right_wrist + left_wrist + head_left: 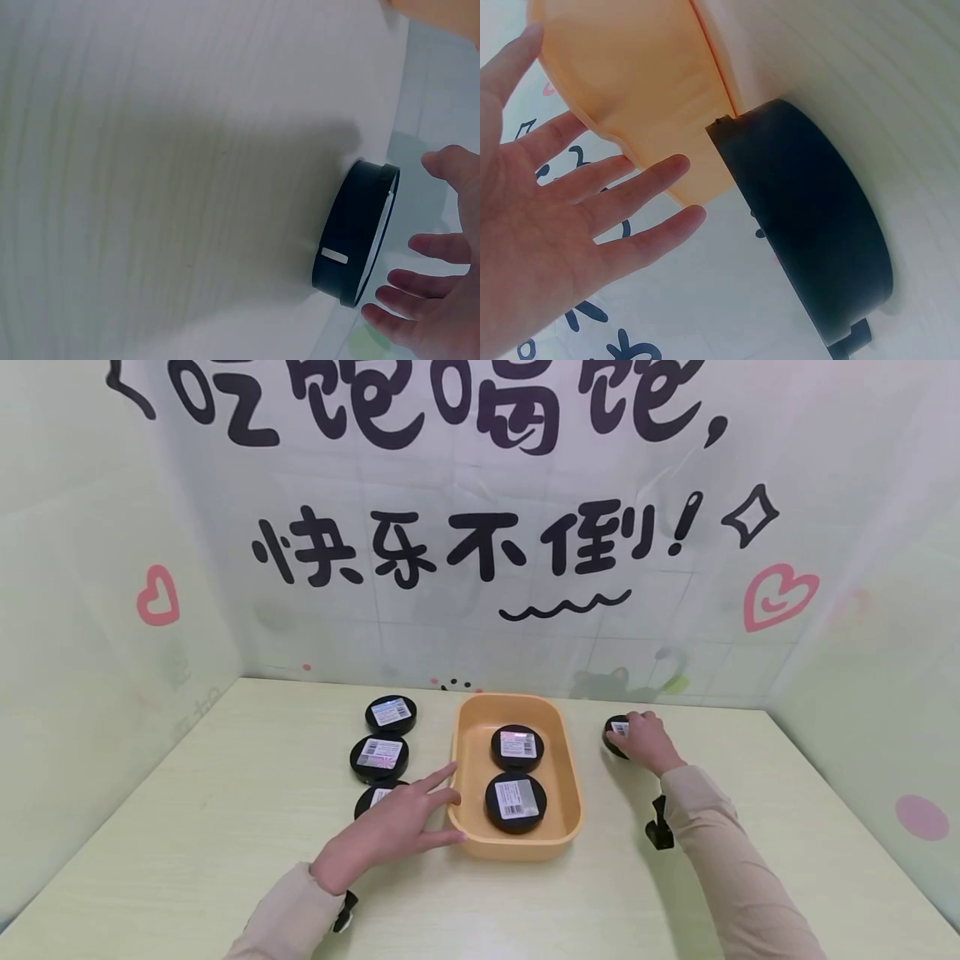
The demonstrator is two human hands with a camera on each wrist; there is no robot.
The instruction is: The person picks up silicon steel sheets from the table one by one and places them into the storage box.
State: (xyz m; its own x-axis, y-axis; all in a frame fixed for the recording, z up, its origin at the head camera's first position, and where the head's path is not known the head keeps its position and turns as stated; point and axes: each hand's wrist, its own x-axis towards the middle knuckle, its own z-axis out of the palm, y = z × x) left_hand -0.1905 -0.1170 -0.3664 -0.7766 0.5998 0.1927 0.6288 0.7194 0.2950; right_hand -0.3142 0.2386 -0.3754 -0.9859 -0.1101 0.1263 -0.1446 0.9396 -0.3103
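An orange plastic bin [519, 850] stands in the middle, with two flat round black containers [517, 748] lying in it, white labels up. My left hand [401, 822] is at the bin's left side, its spread fingertips right at the rim. Beneath that hand, the nearest black container of the left row [802, 217] is partly hidden in the head view. My right hand [649, 742] hovers over a single black container [356, 232] at the right. In the right wrist view its fingers are parted and apart from the container's labelled top.
Left of the bin, black containers stand in a front-to-back row, including a middle one [379, 757] and a far one [391, 714]. A printed backdrop [420, 635] closes off the table's back edge, with side panels left and right.
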